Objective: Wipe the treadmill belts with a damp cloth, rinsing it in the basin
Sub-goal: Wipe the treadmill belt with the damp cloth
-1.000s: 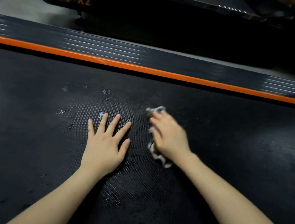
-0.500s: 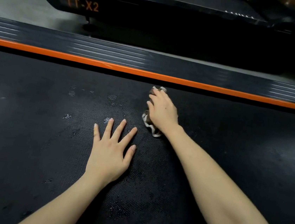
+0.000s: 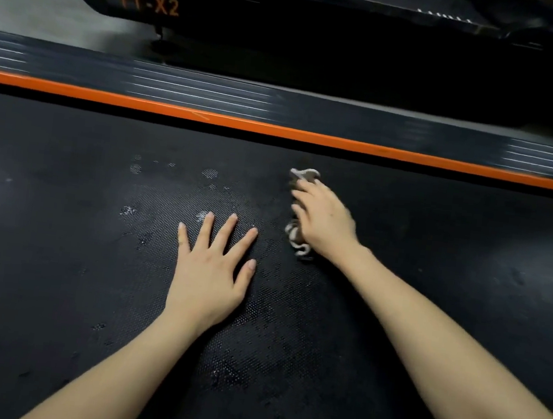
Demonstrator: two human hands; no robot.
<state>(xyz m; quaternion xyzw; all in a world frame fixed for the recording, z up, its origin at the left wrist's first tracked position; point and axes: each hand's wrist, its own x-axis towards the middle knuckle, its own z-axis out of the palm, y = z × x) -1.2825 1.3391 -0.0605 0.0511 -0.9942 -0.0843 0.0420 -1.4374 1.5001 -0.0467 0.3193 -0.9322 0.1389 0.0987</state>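
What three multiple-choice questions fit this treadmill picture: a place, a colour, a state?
1. Where is the cloth? A under the right hand; B on the side rail; C on the floor.
2. What colour is the stripe along the belt? A blue; B orange; C green.
3. How is the left hand? A in a fist; B flat, fingers spread; C gripping the cloth.
Answers: A, cloth edges poke out from under that hand; B, the stripe is plainly orange; B, its palm lies flat on the belt.

The blurred right hand (image 3: 324, 220) covers most of the cloth (image 3: 294, 238).
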